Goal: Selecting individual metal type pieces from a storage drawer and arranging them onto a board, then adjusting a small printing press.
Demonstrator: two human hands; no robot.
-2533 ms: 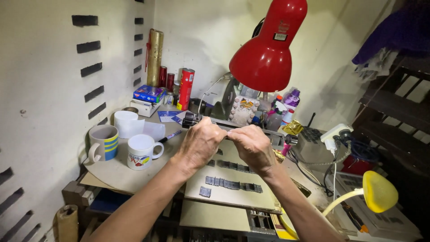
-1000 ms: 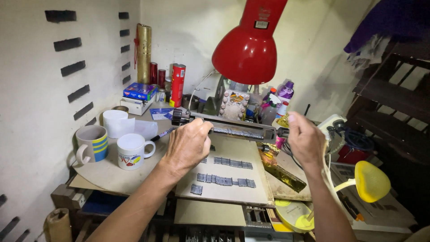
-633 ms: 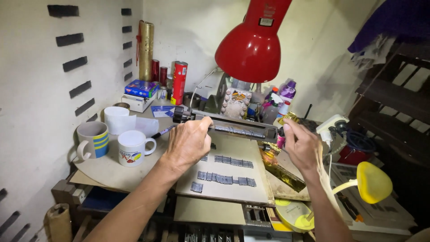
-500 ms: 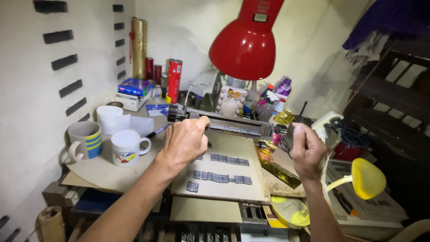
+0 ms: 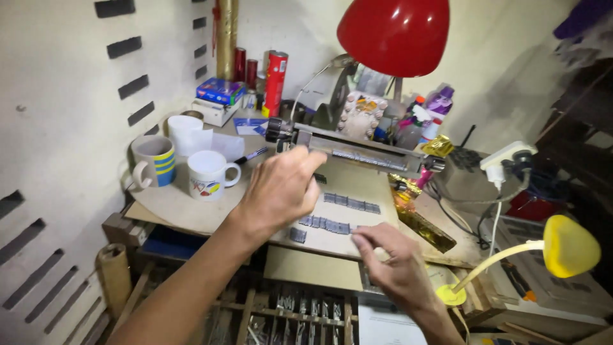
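Red lamp shade (image 5: 394,29) cropped at top edge
The left hand (image 5: 281,191) hides part of the grey tile rows (image 5: 338,214); the right hand (image 5: 393,262) is motion-blurred.

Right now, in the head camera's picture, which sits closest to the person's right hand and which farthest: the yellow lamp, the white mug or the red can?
From the right hand:
1. Yellow lamp, off to its right, nearest.
2. White mug, to the left on the round board.
3. Red can, at the back by the wall, farthest.

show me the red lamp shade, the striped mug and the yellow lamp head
red lamp shade (image 5: 393,29), head view, middle of the glossy dome
striped mug (image 5: 155,160), head view, side wall at the stripes
yellow lamp head (image 5: 569,246), head view, middle of the yellow shade
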